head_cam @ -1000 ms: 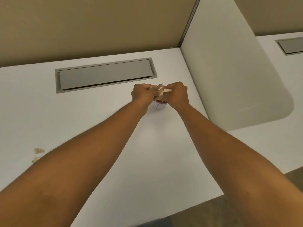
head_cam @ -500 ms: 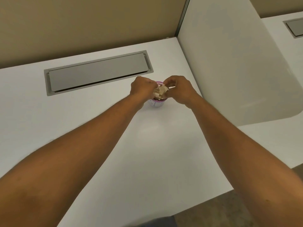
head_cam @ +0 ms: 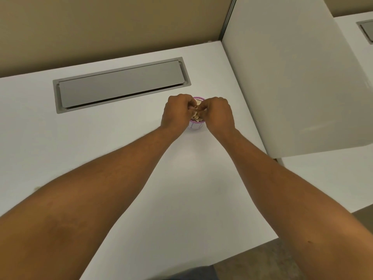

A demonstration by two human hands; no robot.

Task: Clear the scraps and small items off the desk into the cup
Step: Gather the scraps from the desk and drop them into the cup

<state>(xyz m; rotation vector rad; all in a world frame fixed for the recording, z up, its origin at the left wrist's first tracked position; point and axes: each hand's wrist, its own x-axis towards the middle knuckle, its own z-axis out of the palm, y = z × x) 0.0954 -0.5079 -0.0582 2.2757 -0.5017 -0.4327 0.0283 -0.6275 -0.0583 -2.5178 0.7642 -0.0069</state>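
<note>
Both our hands curl over the cup [head_cam: 196, 126] on the white surface [head_cam: 121, 150]. Our left hand [head_cam: 176, 114] and right hand [head_cam: 219, 115] are clenched, pinching tan scraps [head_cam: 196, 110] (more fill the cup).

Both our hands cover most of the cup [head_cam: 196, 126]; its scraps [head_cam: 196, 117] too small to identify.

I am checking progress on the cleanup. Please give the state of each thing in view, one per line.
cup: upright on the desk, scraps inside up to the rim
scraps: in the cup, one piece pinched between both hands above it
left hand: closed, over the cup
right hand: closed, over the cup
cable hatch: lid slightly ajar at its near edge
desk: no loose scraps visible
</note>
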